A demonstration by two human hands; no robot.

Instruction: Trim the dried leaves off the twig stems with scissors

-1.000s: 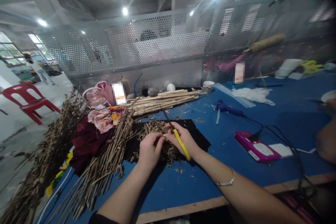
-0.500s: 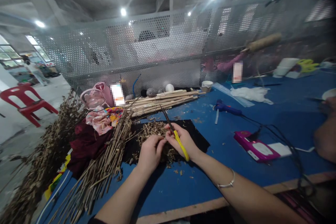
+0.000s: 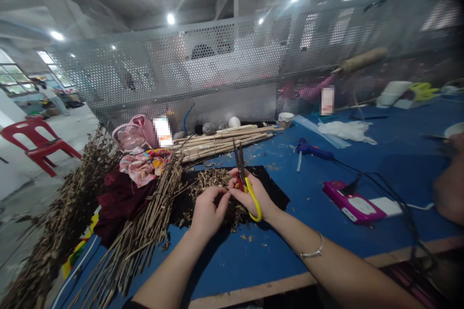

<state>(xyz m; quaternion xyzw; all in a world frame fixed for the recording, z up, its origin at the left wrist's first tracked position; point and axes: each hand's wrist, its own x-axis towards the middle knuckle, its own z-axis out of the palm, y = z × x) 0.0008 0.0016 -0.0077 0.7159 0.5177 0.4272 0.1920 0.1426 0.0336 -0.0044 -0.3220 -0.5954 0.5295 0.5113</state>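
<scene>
My right hand (image 3: 264, 199) is wrapped around yellow-handled scissors (image 3: 250, 187), whose dark blades point away from me and stand apart. A bit of red shows beside the blades. My left hand (image 3: 208, 210) is closed, with its fingertips meeting those of the right hand. Whatever lies between these fingertips is too small to make out. Both hands are over a pile of dry, curled brown plant pieces (image 3: 210, 177) on a black cloth (image 3: 266, 178). Left of the cloth lies a bundle of dried stalks (image 3: 141, 231).
Pale wooden sticks (image 3: 217, 141) lie at the back, before a perforated metal screen (image 3: 152, 67). A blue glue gun (image 3: 313, 149) and a magenta device (image 3: 351, 203) with cables are to the right. Dark red cloth (image 3: 121, 200) lies left. Another person's blurred arm (image 3: 449, 183) shows at the right edge.
The scissor blades have opened and now point more upright, with the red part between the handles showing more. My left hand has hardly moved.
</scene>
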